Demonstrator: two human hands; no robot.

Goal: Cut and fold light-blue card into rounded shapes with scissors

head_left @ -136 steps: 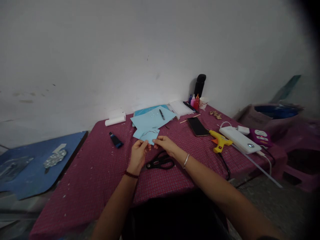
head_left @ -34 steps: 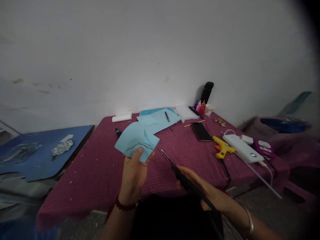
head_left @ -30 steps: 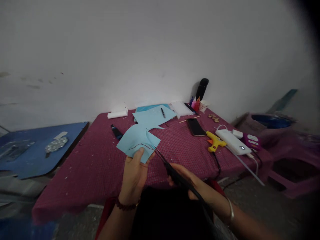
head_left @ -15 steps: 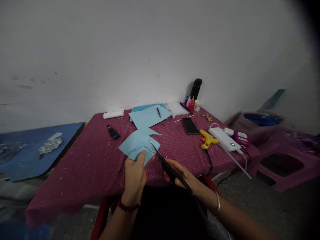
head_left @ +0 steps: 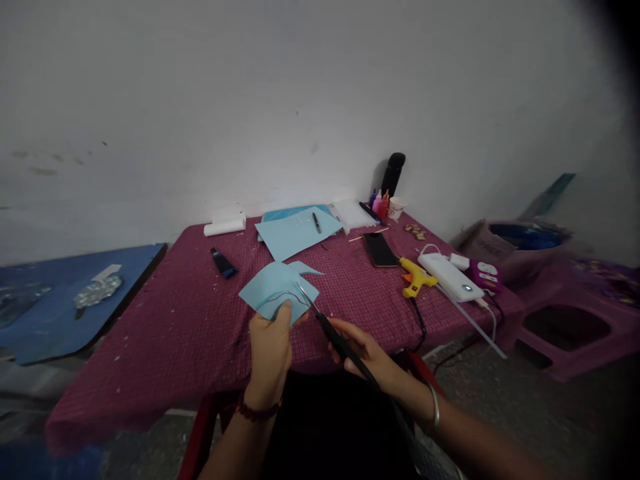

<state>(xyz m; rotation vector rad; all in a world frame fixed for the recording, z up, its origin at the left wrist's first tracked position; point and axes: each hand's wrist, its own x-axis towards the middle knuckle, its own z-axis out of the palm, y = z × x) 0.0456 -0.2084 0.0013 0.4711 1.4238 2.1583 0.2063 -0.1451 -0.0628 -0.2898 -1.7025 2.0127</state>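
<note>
A light blue sheet of paper (head_left: 267, 283) with a dark curved line drawn on it is pinched in my left hand (head_left: 271, 343), the thumb lying on top near its lower edge. Part of the sheet is cut, and a narrow pointed strip sticks out at its upper right. My right hand (head_left: 363, 350) grips a pair of black-handled scissors (head_left: 345, 347). Their metal blades lie over the right side of the paper, near the drawn line. Whether the blades are fully closed I cannot tell.
On the red checked tablecloth (head_left: 165, 320) lie more blue paper (head_left: 290, 235) with a pen (head_left: 317, 223), a phone (head_left: 380, 250), a yellow glue gun (head_left: 416, 277), a white power bank (head_left: 453, 278) and a dark blue tube (head_left: 223, 263). A black bottle (head_left: 393, 175) stands behind.
The view has shifted slightly. The scissors' handles are turned a little in my right hand, while my left hand keeps its hold on the paper.
</note>
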